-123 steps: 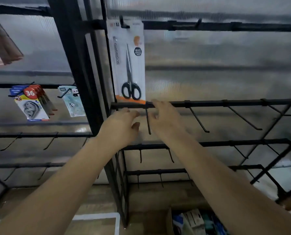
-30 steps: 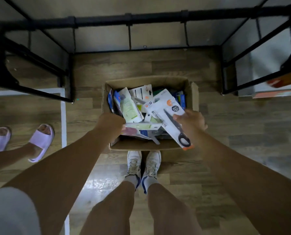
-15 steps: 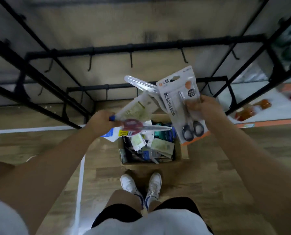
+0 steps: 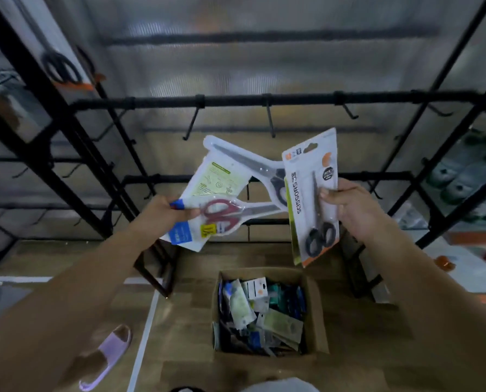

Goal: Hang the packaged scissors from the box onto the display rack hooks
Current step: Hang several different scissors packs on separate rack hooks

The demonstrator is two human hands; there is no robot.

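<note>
Entry: both hands loaded, packs lifted clear of the box, rack ahead.

My right hand [image 4: 355,213] pinches the tall white card pack printed "SCISSORS" holding black-handled scissors [image 4: 311,193], thumb on the face at mid-height, card upright with its hang slot at the top. My left hand [image 4: 162,212] grips the clear blister pack of red-handled scissors [image 4: 222,215] together with the white pack showing a pale green instruction panel [image 4: 222,179]; a third pack with long silver blades and dark handles [image 4: 253,168] fans out behind them, and I cannot tell which hand carries it. The open brown cardboard box [image 4: 317,315] sits on the floor below, with many packs left in it.

Target, in my judgement: the black horizontal rack bar [image 4: 236,101], with its bare black wire hooks, the middle one [image 4: 270,123] just above the card's top edge in this view.

Technique notes:
- Hang the right-hand card first; it is the only one held singly and squarely.
- Keep the pinch low so the slot stays unobstructed.
- Bring the slot to the upturned hook tip, lift over it, slide back toward the bar.
- Left-hand bundle is fanned and loose; hold it steady, away from the hooks, to avoid snagging.

A violet slipper [image 4: 106,357] stands at lower left.
</note>
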